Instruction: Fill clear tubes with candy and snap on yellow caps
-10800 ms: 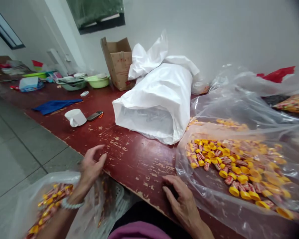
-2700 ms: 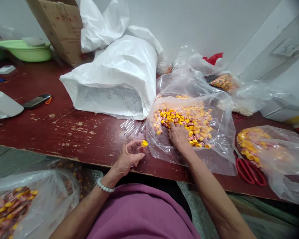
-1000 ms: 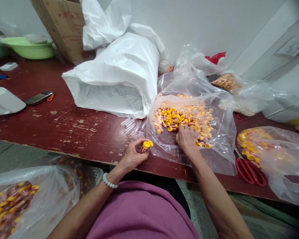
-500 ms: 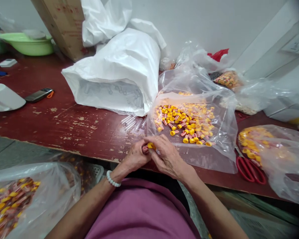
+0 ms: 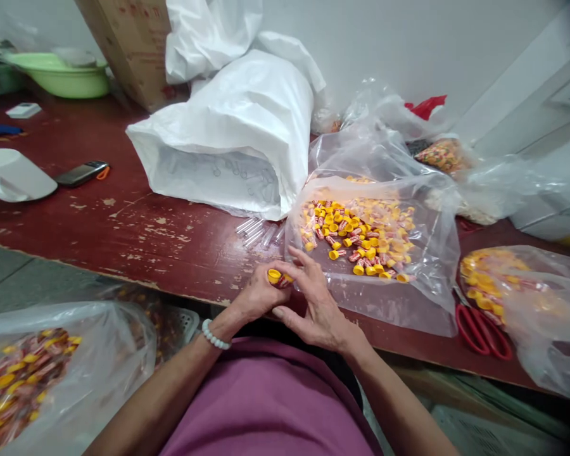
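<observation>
My left hand [image 5: 255, 294], a pale bead bracelet at its wrist, is closed around small yellow-capped pieces with red-and-white patterned bodies [image 5: 274, 276]; how many it holds is hidden. Close against it is my right hand [image 5: 316, 307], thumb and fingers spread, with one fingertip by the pieces; I cannot tell if it touches them. Just beyond lies a clear plastic bag [image 5: 356, 297] with many like pieces [image 5: 356, 231] in it. Several clear thin tubes [image 5: 254, 232] lie on the red table [image 5: 171, 253], in front of a white sack [image 5: 261, 107] with more clear tubes inside.
Red-handled scissors [image 5: 482, 332] lie at right beside another bag of yellow-capped pieces [image 5: 491, 278]. A large bag [image 5: 109, 354] of finished-looking pieces stands low at left. A white mug [image 5: 16, 174], a phone [image 5: 82, 173], a green basin [image 5: 71, 79] and a cardboard box [image 5: 133, 44] are farther left.
My right thumb and fingers have come apart from the yellow-capped piece they were pinching. Yellow caps now show in my left hand. The view has shifted slightly.
</observation>
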Motion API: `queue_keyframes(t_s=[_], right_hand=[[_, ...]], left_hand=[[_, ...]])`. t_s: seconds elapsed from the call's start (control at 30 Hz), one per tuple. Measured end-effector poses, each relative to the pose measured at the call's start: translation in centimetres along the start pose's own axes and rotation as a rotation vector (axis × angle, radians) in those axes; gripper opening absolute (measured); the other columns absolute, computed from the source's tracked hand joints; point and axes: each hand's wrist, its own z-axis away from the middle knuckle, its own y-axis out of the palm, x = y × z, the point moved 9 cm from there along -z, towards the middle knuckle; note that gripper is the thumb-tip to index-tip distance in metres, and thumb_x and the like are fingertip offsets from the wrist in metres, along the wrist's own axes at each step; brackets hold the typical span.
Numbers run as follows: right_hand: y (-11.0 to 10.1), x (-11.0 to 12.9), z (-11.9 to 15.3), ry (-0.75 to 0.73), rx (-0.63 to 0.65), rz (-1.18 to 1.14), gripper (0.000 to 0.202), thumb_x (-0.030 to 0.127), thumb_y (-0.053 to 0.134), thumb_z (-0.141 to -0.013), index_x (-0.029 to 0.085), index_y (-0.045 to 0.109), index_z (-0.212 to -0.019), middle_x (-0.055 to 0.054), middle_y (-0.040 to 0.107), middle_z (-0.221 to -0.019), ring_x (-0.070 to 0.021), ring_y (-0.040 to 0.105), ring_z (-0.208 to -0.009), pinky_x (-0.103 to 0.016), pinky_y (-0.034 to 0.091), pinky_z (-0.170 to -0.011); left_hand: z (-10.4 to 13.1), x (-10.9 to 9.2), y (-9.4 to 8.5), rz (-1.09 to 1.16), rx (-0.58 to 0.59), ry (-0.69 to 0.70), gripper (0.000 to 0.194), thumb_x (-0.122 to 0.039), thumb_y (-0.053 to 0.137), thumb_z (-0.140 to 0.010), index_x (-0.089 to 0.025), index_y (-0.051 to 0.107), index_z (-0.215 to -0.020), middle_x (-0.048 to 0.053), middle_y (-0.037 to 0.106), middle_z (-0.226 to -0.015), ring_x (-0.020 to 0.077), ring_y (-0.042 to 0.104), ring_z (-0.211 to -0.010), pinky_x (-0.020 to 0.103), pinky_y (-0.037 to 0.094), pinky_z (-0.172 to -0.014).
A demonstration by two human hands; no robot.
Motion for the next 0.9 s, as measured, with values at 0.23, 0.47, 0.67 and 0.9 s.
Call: queue_keyframes(t_s=[0.23, 0.47, 0.67, 0.9], right_hand=[[1.8, -0.4, -0.1, -0.059, -0.068, 0.079, 0.105, 0.042, 0.076, -0.064, 0.016, 0.014, -0.144, -0.018, 0.030, -0.146, -0.0304, 0.030, -0.135, -0.050, 0.031, -0.109], [3.0, 0.6, -0.7, -0.186, -0.190, 0.091, 0.062, 0.025, 0.063, -0.074, 0.019, 0.040, -0.131, -0.013, 0.061, -0.114, -0.0258, 0.061, -0.101, -0.040, 0.052, -0.085], [6.2, 2.4, -2.0, -0.280, -0.091, 0.042, 0.061, 0.032, 0.062, -0.078, 0.022, 0.039, -0.134, -0.012, 0.062, -0.115, -0.0270, 0.062, -0.102, -0.041, 0.054, -0.083], [7.6, 1.1, -2.6, -0.155, 0.004, -0.105, 0.089, 0.046, 0.064, -0.077, 0.020, 0.016, -0.147, -0.017, 0.032, -0.146, -0.0326, 0.041, -0.129, -0.053, 0.043, -0.100]], left_hand=[[1.5, 1.4, 0.4, 0.449, 0.088, -0.174, 0.021, -0.005, 0.060, -0.057, -0.011, 0.062, -0.077, -0.001, 0.058, -0.068, 0.0105, 0.052, -0.061, 0.023, 0.042, -0.060], [2.7, 1.9, -0.1, 0.697, 0.000, -0.228, 0.022, -0.004, 0.065, -0.047, -0.011, 0.063, -0.067, -0.001, 0.060, -0.063, 0.0104, 0.054, -0.059, 0.022, 0.042, -0.060], [4.7, 3.5, -2.8, 0.768, -0.087, -0.227, 0.022, -0.006, 0.067, -0.043, -0.010, 0.062, -0.065, 0.000, 0.061, -0.062, 0.0091, 0.054, -0.055, 0.021, 0.043, -0.057], [15.3, 5.1, -18.6, 0.560, -0.709, -0.186, 0.028, -0.014, 0.071, -0.052, -0.013, 0.062, -0.079, 0.002, 0.065, -0.076, 0.0128, 0.061, -0.055, 0.030, 0.053, -0.059]])
